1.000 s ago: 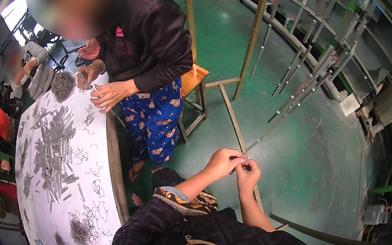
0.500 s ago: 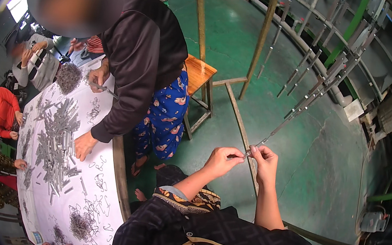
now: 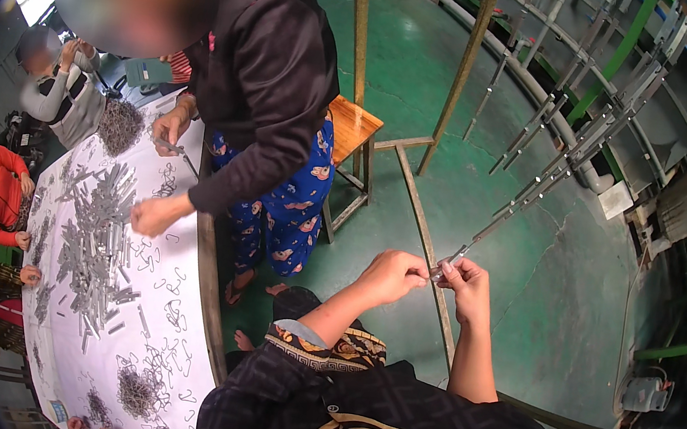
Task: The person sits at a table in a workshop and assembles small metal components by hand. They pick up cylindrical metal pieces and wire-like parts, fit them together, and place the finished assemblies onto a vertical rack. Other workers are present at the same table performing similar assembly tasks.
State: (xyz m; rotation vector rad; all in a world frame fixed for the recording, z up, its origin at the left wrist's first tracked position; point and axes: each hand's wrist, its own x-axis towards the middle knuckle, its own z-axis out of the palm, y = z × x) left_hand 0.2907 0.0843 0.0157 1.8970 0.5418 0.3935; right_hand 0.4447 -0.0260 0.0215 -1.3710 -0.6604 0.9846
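Note:
My left hand (image 3: 396,277) is closed in a pinch, its fingertips close to the end of a grey metal strip; whatever lies in the pinch is too small to make out. Beside it, my right hand (image 3: 466,290) grips the lower metal strip (image 3: 446,267) between thumb and fingers. This strip joins the bottom of a hanging chain of metal strips (image 3: 516,205), linked end to end, which slants up toward the far right. Both hands are in front of my body, over the green floor, with the fingertips nearly together.
At left, a white-covered table (image 3: 198,317) bears a pile of metal strips (image 3: 99,249) and tangled wire hooks (image 3: 137,391). A co-worker in a dark jacket (image 3: 268,59) stands beside it, near a wooden stool (image 3: 354,130). Wooden rails (image 3: 418,202) cross before me; more strip chains (image 3: 485,95) hang beyond.
More of the grey strip now shows between my hands, which have hardly moved. The co-worker's lower hand has lifted off the table edge toward the strip pile, and their body has shifted.

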